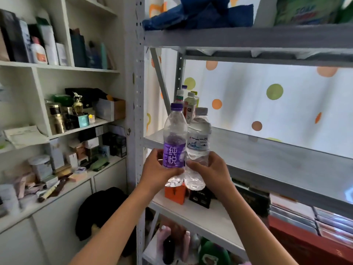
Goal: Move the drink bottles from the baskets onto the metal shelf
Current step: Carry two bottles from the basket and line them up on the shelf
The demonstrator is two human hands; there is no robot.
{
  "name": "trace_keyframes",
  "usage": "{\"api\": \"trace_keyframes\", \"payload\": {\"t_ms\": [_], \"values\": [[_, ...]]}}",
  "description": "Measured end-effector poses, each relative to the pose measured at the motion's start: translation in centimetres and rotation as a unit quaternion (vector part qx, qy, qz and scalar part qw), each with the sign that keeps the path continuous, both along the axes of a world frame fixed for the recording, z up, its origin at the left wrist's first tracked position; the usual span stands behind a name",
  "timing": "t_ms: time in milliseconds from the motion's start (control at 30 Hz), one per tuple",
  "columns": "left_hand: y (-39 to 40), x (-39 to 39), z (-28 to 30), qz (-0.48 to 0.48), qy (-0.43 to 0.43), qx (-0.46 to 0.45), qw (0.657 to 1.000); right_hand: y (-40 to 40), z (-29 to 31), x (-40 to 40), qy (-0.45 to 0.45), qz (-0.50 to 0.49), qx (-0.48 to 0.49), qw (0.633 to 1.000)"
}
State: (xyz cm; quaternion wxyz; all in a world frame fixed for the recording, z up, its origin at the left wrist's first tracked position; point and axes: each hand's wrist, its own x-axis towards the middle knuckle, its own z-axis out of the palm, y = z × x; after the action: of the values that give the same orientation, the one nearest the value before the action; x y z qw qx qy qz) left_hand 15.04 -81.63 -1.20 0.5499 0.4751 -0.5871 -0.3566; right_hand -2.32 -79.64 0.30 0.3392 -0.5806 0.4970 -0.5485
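Left grip: your left hand is wrapping the purple-label bottle around its lower half, thumb across the front just under the label, so most of the bottle is standing above the grip.
Right grip: your right hand is curling around the white-label bottle low on its ribbed body, again with the heavy part above the grip.
Where the bottles are: both are hanging in the air, touching side by side between your hands, just in front of the metal shelf edge and not yet resting on it.
Tipping risk: you are holding each bottle below its middle, so either could be swinging over as you reach forward.
Collision risk: beyond your grips, bottles already on the shelf are crowding the back left corner; pushing in too far would likely be knocking them over.
Edge risk: the bottle bases are sitting about level with the shelf lip, so they could be catching on it unless you are lifting first.
Release risk: letting go of both together may be leaving one leaning on the other.
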Motion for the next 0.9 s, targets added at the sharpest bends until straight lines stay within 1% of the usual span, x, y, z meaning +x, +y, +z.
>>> {"api": "trace_keyframes", "payload": {"t_ms": [200,300,467,567,700,833,900], "values": [[-6.4,0.7,1.8,0.008,-0.022,-0.026,0.999,-6.5,1.7,0.7,0.022,-0.032,-0.004,0.999],[-10.6,0.9,3.1,0.013,-0.037,-0.042,0.998,-11.0,3.1,0.5,0.037,-0.037,-0.013,0.999],[-17.9,0.7,5.1,0.028,-0.058,-0.062,0.996,-18.2,5.4,-0.4,0.055,0.007,-0.03,0.998],[-22.8,0.3,5.8,0.038,-0.073,-0.065,0.994,-22.8,6.3,-1.1,0.066,0.013,-0.036,0.997],[-28.5,-1.0,5.9,0.053,-0.097,-0.066,0.992,-29.1,6.5,-1.7,0.057,-0.007,-0.009,0.998],[-33.2,-2.0,4.6,0.06,-0.095,-0.047,0.993,-34.7,5.8,-1.8,0.049,-0.045,0.026,0.997],[-35.4,-2.1,4.0,0.067,-0.093,-0.031,0.993,-36.8,5.2,-1.9,0.062,-0.064,0.034,0.995]]}}
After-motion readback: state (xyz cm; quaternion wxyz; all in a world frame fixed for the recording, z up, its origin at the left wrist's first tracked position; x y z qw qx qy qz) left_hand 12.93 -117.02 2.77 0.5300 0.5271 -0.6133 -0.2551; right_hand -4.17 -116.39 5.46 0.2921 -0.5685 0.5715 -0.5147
